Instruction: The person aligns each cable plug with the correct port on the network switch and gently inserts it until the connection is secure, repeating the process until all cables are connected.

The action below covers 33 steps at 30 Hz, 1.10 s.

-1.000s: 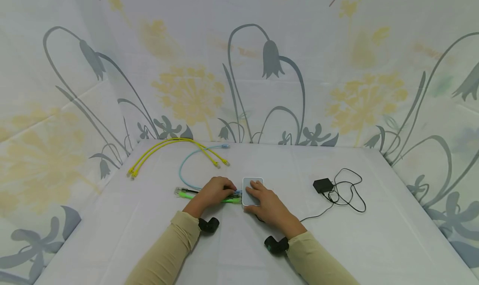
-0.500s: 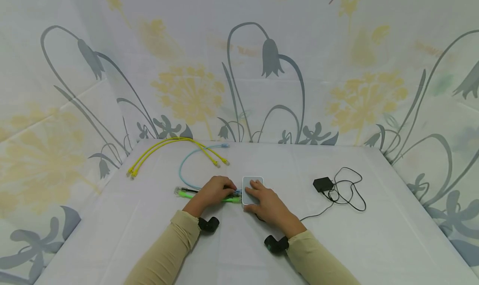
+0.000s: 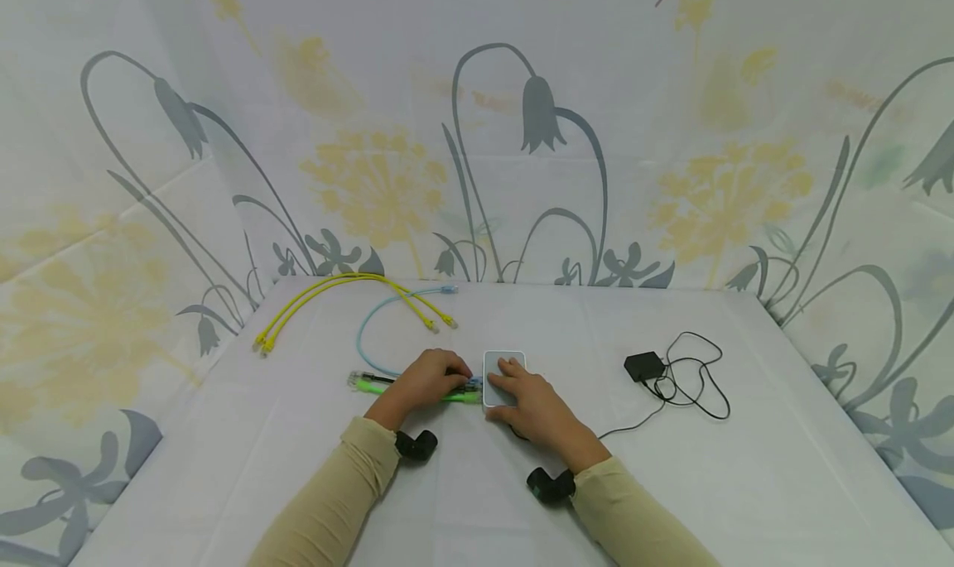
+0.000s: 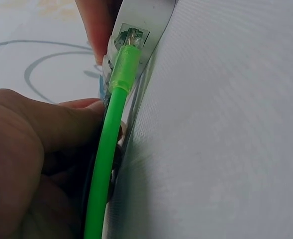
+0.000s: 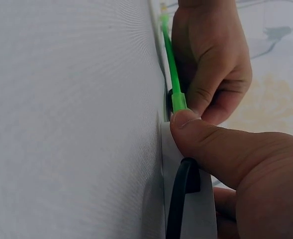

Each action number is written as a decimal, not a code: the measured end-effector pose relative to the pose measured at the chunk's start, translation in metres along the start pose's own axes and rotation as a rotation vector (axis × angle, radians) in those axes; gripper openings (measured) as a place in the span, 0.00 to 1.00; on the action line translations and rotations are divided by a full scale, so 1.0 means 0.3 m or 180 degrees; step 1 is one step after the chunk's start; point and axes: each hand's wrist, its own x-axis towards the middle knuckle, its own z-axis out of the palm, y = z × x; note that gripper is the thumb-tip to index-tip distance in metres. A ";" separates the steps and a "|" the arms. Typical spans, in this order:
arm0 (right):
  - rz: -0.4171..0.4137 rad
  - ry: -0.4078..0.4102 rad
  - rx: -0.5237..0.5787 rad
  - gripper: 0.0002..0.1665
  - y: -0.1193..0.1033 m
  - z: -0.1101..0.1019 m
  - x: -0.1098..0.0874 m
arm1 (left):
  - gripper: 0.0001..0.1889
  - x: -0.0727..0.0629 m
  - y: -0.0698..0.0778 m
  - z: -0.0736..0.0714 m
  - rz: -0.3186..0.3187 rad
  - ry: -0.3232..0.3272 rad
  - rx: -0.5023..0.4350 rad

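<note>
In the head view a small white network switch (image 3: 495, 395) with a grey top lies mid-table. My right hand (image 3: 540, 411) grips it, thumb at the near side and fingers over the top. On its left, my left hand (image 3: 426, 380) pinches the light blue network cable (image 3: 360, 343) by its plug, right at the port side; fingers partly hide the plug. A bright green cable (image 4: 104, 154) has its plug in a port of the switch, seen in the left wrist view. Beside it runs a black cable (image 3: 378, 378), its near end hidden by the left hand.
Two yellow network cables (image 3: 344, 277) lie at the back left. To the right sits a black power adapter (image 3: 643, 367) with a loosely coiled cord. A black power lead (image 5: 177, 201) enters the switch's near side, below the right thumb. Patterned cloth (image 3: 492, 178) hangs behind the table.
Both hands keep their places at the switch and cable. Only a slight shift of the head view shows.
</note>
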 end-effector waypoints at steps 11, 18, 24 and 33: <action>0.0014 -0.0046 0.0018 0.35 -0.001 0.004 0.002 | 0.07 0.001 0.000 -0.001 -0.0037 0.0007 0.0066; 0.0040 -0.0030 0.0027 0.35 0.004 0.004 -0.001 | 0.08 0.002 0.002 0.000 -0.0055 -0.0040 0.0012; 0.0050 -0.0012 -0.0011 0.36 0.008 0.007 -0.003 | 0.08 0.001 -0.001 0.000 -0.0103 -0.0050 -0.0012; 0.0013 0.0019 -0.0043 0.35 0.011 0.008 -0.003 | 0.09 -0.007 -0.002 -0.007 -0.0080 -0.0049 0.0034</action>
